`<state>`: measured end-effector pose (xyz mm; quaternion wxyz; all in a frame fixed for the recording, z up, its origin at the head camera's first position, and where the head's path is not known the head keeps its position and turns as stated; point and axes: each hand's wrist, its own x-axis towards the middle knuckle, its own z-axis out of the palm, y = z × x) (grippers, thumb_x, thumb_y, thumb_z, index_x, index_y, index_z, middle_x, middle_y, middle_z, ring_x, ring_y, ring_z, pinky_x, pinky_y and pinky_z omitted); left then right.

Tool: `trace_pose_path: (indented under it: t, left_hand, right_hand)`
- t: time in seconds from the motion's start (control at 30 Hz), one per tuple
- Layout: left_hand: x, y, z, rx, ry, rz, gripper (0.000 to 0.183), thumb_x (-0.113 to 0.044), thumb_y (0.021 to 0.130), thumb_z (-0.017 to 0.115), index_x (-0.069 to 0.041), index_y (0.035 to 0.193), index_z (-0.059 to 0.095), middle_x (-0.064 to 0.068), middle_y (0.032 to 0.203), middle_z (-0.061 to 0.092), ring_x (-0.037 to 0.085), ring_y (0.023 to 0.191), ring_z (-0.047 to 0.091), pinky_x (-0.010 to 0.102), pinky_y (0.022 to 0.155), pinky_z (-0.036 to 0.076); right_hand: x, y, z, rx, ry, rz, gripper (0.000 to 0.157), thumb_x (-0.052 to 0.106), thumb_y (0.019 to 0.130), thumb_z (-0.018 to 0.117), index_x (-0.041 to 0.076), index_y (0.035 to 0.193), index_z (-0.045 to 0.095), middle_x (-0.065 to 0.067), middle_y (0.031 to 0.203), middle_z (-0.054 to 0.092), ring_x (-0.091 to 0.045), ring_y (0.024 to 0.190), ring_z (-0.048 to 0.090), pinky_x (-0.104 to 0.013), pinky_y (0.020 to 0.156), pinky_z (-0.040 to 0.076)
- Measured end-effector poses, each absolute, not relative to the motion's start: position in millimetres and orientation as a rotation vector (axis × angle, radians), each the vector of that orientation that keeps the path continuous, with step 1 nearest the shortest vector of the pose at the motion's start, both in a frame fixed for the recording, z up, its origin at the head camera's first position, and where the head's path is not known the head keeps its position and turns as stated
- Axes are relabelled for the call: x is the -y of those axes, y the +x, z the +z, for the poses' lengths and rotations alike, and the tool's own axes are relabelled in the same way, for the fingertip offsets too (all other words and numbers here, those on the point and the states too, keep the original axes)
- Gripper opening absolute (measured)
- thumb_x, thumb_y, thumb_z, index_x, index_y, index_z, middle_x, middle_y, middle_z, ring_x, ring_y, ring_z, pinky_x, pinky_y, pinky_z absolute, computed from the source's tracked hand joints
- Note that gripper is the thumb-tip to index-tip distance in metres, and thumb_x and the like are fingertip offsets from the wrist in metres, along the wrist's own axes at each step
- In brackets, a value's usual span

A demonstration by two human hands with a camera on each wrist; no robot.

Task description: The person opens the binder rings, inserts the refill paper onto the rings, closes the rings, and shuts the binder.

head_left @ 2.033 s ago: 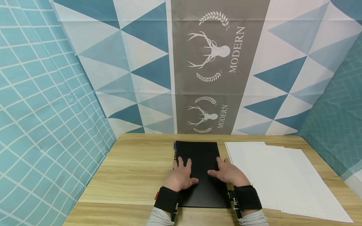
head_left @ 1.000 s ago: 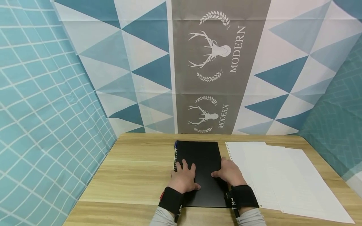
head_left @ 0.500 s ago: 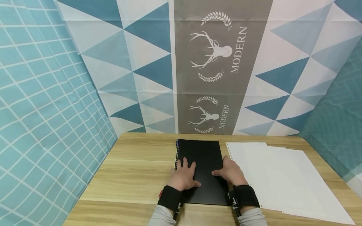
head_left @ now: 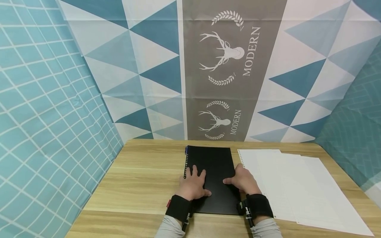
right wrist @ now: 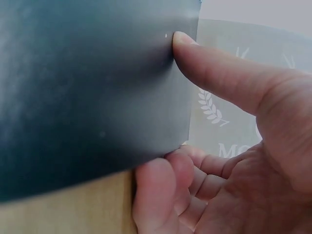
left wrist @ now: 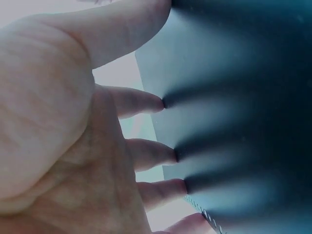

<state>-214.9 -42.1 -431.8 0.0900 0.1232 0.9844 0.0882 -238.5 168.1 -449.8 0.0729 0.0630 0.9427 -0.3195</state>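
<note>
A black loose-leaf binder [head_left: 212,158] lies upright before me on the wooden table, its ring spine along the left side. My left hand [head_left: 191,186] rests on its cover near that spine with the fingers spread; in the left wrist view the fingertips [left wrist: 170,154] press on the dark surface. At the right edge, my right hand [head_left: 244,180] grips the binder, thumb [right wrist: 214,66] on top of the cover and the other fingers [right wrist: 155,187] curled at the edge. A small blue piece [head_left: 186,150] shows at the spine's upper end.
Several white sheets with punched holes [head_left: 285,188] overlap on the table [head_left: 131,185] to the right, close beside my right wrist. A patterned cloth wall [head_left: 220,92] stands behind the table, and a blue-tiled cloth [head_left: 56,109] borders its left side.
My left hand has shifted slightly right over the cover. My right hand has moved outward onto the binder's right edge. The binder has slid a little away from me.
</note>
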Motion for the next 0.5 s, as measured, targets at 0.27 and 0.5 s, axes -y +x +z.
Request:
trace_pose_path:
  t: [0.27, 0.5]
  left_hand:
    - [41.7, -212.8, -430.5, -2.929, 0.364, 0.268, 0.085, -0.053, 0.083, 0.079, -0.017, 0.153, 0.046, 0.021, 0.164, 0.032, 0.048, 0.151, 0.029, 0.065, 0.108, 0.039]
    - [40.2, -212.8, -430.1, -2.937, 0.364, 0.255, 0.084, -0.053, 0.084, 0.078, -0.017, 0.153, 0.046, 0.021, 0.164, 0.032, 0.048, 0.15, 0.03, 0.064, 0.108, 0.04]
  right_hand:
    - [-169.4, -238.5, -452.9, -2.805, 0.222, -1.016, 0.079, 0.028, 0.08, 0.087, -0.01, 0.131, 0.039, -0.027, 0.106, 0.062, -0.025, 0.06, 0.06, -0.034, 0.051, 0.049]
    - [-175.0, -238.9, -452.5, -2.793, 0.197, -1.059, 0.059, 0.023, 0.085, 0.082, -0.006, 0.115, 0.041, -0.019, 0.09, 0.058, -0.027, 0.066, 0.057, -0.033, 0.057, 0.044]
